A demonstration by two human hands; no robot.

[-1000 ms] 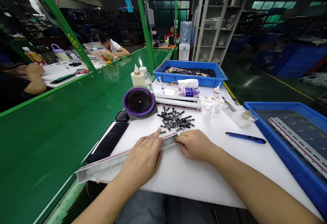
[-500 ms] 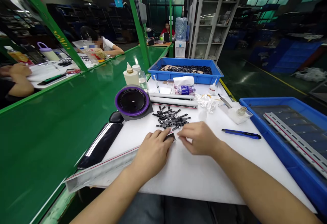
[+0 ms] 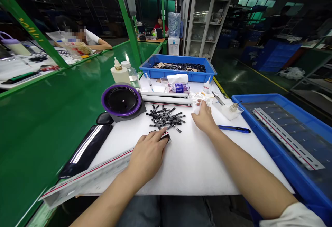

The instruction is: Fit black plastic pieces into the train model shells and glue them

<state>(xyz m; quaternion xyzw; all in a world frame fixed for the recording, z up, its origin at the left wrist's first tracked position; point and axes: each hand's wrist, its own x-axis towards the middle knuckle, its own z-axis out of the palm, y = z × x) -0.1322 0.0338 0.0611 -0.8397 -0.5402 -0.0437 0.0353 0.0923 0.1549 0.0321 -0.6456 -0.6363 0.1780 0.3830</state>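
Note:
My left hand (image 3: pixel 147 151) is closed over the far end of a long white slotted channel (image 3: pixel 88 171) with a red line along it. The channel slants across the table's left side, its near end over the edge. Just beyond my fingers lies a pile of small black clips (image 3: pixel 166 116), and a single black clip (image 3: pixel 178 130) sits apart on the right. My right hand (image 3: pixel 204 118) is closed around a small translucent whitish container (image 3: pixel 198 109), right of the pile. Its exact kind is unclear, as the fingers cover part of it.
Beyond my hands stand a purple-rimmed black dish (image 3: pixel 121 100), white bars (image 3: pixel 166 101), a tissue pack (image 3: pixel 178 87) and a blue bin (image 3: pixel 178 76) of black parts. A blue cutter (image 3: pixel 233 129) lies right, near another blue bin (image 3: pixel 261 151). A co-worker (image 3: pixel 90 40) sits left.
My right hand has moved away from the channel's end, forward and right, and taken hold of the translucent container. My left hand stays on the channel. The whole view has shifted slightly.

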